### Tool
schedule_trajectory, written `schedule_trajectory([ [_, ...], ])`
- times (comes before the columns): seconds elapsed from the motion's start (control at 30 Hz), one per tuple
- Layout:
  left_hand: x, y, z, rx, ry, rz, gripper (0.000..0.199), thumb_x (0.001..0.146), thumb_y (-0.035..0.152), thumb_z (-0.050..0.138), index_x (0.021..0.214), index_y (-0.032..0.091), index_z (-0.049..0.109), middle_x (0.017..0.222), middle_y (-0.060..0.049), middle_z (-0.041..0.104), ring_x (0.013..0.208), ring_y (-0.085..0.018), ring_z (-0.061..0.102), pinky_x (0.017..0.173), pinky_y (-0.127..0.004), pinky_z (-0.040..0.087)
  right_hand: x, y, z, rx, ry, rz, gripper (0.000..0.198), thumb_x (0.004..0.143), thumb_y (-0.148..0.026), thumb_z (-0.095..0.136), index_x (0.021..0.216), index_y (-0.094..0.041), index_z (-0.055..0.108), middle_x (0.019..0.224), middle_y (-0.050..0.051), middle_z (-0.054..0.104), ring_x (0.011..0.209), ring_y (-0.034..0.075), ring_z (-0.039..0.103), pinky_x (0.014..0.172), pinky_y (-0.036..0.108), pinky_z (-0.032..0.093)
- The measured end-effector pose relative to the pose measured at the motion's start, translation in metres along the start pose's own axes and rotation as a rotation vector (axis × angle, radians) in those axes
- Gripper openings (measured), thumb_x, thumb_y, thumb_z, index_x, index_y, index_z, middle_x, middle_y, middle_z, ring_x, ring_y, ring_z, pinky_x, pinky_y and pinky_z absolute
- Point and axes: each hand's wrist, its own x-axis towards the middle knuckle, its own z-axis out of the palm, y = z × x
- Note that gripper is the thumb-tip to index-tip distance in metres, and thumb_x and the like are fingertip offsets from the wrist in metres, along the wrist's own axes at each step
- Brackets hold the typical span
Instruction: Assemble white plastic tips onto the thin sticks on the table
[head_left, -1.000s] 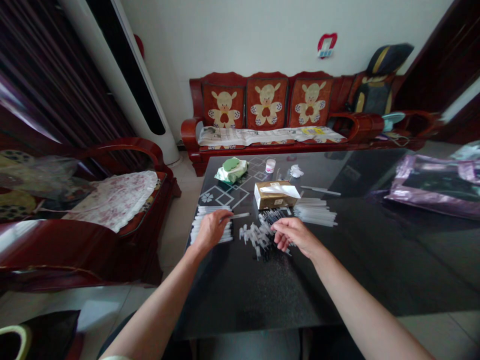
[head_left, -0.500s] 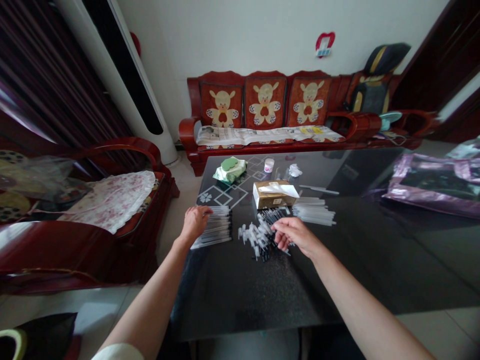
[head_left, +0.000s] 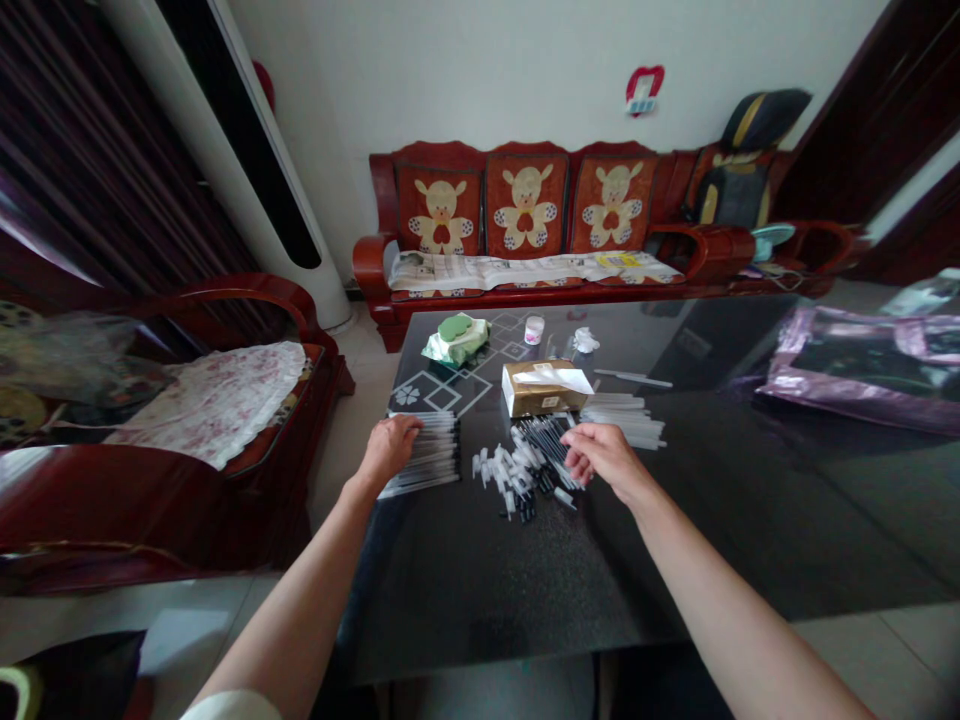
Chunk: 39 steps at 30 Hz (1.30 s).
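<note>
My left hand rests at the left end of a row of clear pens with black ends, on the dark table. Its fingers are bent and pressed together at the far pens; what they grip, if anything, is hidden. My right hand is closed in a pinch at the right side of a bundle of thin dark pen refills; I cannot make out what lies between its fingers. Left of that hand is a pile of whitish pen caps with small black pieces. Whitish empty-looking tubes lie beyond it.
A gold tissue box stands behind the caps. Farther back are a green wipes pack, a small white cup, a crumpled tissue and a lone whitish stick. A purple-edged bag lies at the right.
My right hand has moved slightly right, away from the caps, uncovering more refills and a loose cap. My left hand stays at the row of pens. The view has shifted a little.
</note>
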Motion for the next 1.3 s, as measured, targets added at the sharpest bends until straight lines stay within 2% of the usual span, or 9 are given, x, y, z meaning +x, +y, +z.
schedule_trajectory([
  [0.1, -0.001, 0.001, 0.0, 0.003, -0.002, 0.007, 0.027, 0.084, 0.019, 0.045, 0.098, 0.02, 0.069, 0.104, -0.008, 0.07, 0.099, -0.024, 0.063, 0.089, -0.033, 0.044, 0.003, 0.003, -0.01, -0.133, 0.081, -0.037, 0.018, 0.078, -0.033, 0.055, 0.077, -0.015, 0.059, 0.051, 0.001, 0.06, 0.037, 0.012, 0.056, 0.032, 0.02, 0.042],
  [0.23, -0.004, 0.02, -0.005, -0.087, 0.112, 0.035, 0.027, 0.084, 0.02, 0.047, 0.104, 0.017, 0.066, 0.104, -0.009, 0.068, 0.1, -0.024, 0.061, 0.092, -0.034, 0.043, 0.008, 0.012, -0.024, -0.425, 0.169, -0.086, 0.013, 0.076, -0.025, 0.054, 0.073, -0.016, 0.062, 0.051, 0.0, 0.06, 0.037, 0.011, 0.054, 0.034, 0.019, 0.038],
  [0.4, -0.015, 0.074, -0.006, -0.303, 0.201, 0.101, 0.027, 0.087, 0.02, 0.046, 0.11, 0.02, 0.062, 0.108, -0.007, 0.065, 0.104, -0.022, 0.058, 0.094, -0.033, 0.042, 0.004, 0.016, -0.018, -0.761, 0.025, -0.094, 0.009, 0.073, -0.022, 0.059, 0.068, -0.017, 0.064, 0.053, 0.002, 0.063, 0.042, 0.013, 0.057, 0.043, 0.022, 0.037],
  [0.57, -0.033, 0.121, 0.0, -0.489, 0.1, 0.174, 0.027, 0.086, 0.016, 0.048, 0.107, 0.022, 0.064, 0.11, -0.007, 0.064, 0.105, -0.021, 0.057, 0.094, -0.032, 0.042, -0.001, 0.013, 0.0, -1.062, 0.016, -0.164, 0.004, 0.068, -0.021, 0.066, 0.064, -0.019, 0.066, 0.076, 0.008, 0.07, 0.076, 0.021, 0.066, 0.057, 0.024, 0.038],
  [0.7, -0.04, 0.131, 0.002, -0.579, 0.054, 0.176, 0.026, 0.085, 0.016, 0.05, 0.104, 0.023, 0.066, 0.107, -0.007, 0.065, 0.102, -0.021, 0.059, 0.092, -0.033, 0.043, -0.001, 0.012, 0.004, -1.135, 0.016, -0.14, 0.005, 0.069, -0.018, 0.064, 0.068, -0.019, 0.068, 0.083, 0.01, 0.071, 0.083, 0.023, 0.065, 0.06, 0.025, 0.038],
  [0.87, -0.039, 0.127, 0.009, -0.716, 0.015, 0.066, 0.022, 0.084, 0.023, 0.055, 0.101, 0.023, 0.068, 0.1, -0.007, 0.068, 0.093, -0.021, 0.063, 0.086, -0.033, 0.046, -0.001, 0.007, 0.002, -1.001, 0.032, -0.119, 0.008, 0.069, -0.015, 0.06, 0.062, -0.017, 0.063, 0.071, 0.01, 0.07, 0.071, 0.021, 0.066, 0.053, 0.024, 0.039],
  [1.03, -0.037, 0.129, 0.018, -1.154, -0.168, -0.179, 0.029, 0.078, 0.037, 0.064, 0.096, 0.015, 0.068, 0.081, -0.008, 0.07, 0.072, -0.019, 0.066, 0.064, -0.029, 0.052, -0.005, 0.002, 0.009, -0.46, -0.212, -0.044, 0.01, 0.073, -0.026, 0.059, 0.071, -0.016, 0.057, 0.051, -0.001, 0.06, 0.037, 0.01, 0.054, 0.033, 0.017, 0.032],
  [1.17, -0.039, 0.134, 0.017, -1.386, -0.254, -0.33, 0.041, 0.071, 0.041, 0.072, 0.098, 0.011, 0.066, 0.084, -0.01, 0.071, 0.072, -0.019, 0.067, 0.066, -0.03, 0.054, -0.012, -0.004, 0.019, -0.277, -0.366, -0.054, 0.016, 0.073, -0.03, 0.062, 0.073, -0.015, 0.057, 0.051, -0.002, 0.061, 0.037, 0.009, 0.055, 0.031, 0.015, 0.036],
  [1.3, -0.041, 0.136, 0.014, -1.503, -0.282, -0.371, 0.041, 0.071, 0.041, 0.073, 0.099, 0.012, 0.064, 0.085, -0.01, 0.071, 0.074, -0.018, 0.068, 0.069, -0.031, 0.054, -0.016, -0.008, 0.028, -0.237, -0.428, -0.047, 0.017, 0.072, -0.031, 0.063, 0.073, -0.015, 0.058, 0.051, -0.002, 0.062, 0.038, 0.009, 0.056, 0.032, 0.015, 0.038],
])
